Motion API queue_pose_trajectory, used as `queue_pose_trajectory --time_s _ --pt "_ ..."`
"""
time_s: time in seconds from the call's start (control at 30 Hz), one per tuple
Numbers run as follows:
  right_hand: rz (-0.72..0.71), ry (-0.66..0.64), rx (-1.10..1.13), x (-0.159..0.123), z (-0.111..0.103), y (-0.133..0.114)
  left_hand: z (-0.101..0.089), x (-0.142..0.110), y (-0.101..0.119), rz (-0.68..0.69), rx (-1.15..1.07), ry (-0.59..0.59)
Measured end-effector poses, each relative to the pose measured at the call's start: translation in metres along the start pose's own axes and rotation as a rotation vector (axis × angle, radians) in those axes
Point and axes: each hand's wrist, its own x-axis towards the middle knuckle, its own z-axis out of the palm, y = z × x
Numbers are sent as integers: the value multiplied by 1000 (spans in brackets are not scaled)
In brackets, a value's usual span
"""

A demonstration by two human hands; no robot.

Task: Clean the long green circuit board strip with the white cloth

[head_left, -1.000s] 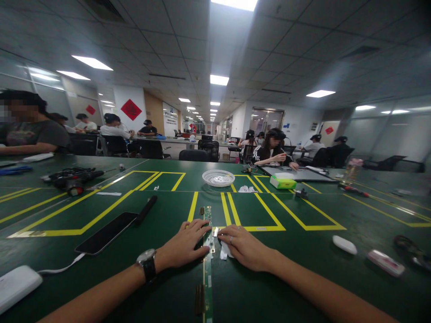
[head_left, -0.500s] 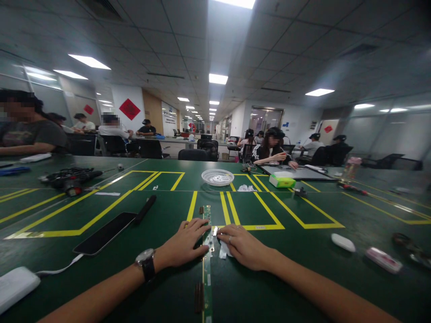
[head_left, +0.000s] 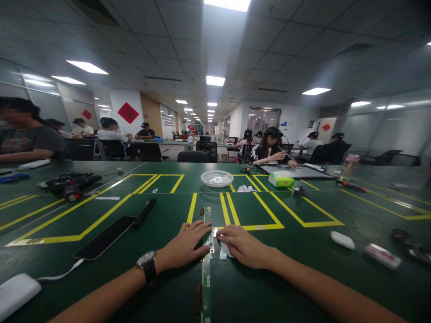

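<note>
A long, narrow green circuit board (head_left: pixel 207 287) lies lengthwise in front of me on the table. My left hand (head_left: pixel 185 244), with a watch at the wrist, rests over its left edge, fingers stretched out and the thumb apart. On the other side, my right hand (head_left: pixel 247 246) has its fingertips pinched together at a small shiny silvery piece (head_left: pixel 214 232) touching or very near the board's right edge. Its exact kind is too small to make out. A crumpled white tissue (head_left: pixel 223 252) lies partly under the right hand. Dark brown connector strips (head_left: pixel 198 298) stick out from the board's left side.
Yellow tape marks the green table. A white basket (head_left: pixel 217 178) and a green tissue pack (head_left: pixel 281 180) stand farther back. Left are a phone (head_left: pixel 105 237), a white charger (head_left: pixel 18 291) and a power tool (head_left: pixel 72 186). A white case (head_left: pixel 342 240) lies right. Other people sit around.
The camera view has shifted slightly. Both hands keep nearly the same places on and beside the board, with the right fingertips still at the silvery piece.
</note>
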Motion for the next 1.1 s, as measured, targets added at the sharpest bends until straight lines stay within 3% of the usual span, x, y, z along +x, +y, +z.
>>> queue_pose_trajectory --time_s 0.2,0.43,0.8,1.1 --pt "1 10 1 -2 -2 -2 1 -1 -1 -8 31 11" --pt "107 93 -41 -4 9 2 5 -1 -4 -8 21 17" --pt "-30 -13 -11 -7 -2 10 2 -3 -4 92 0 -28" --pt "-45 -29 -3 -9 -3 10 2 -4 -4 103 -29 -41"
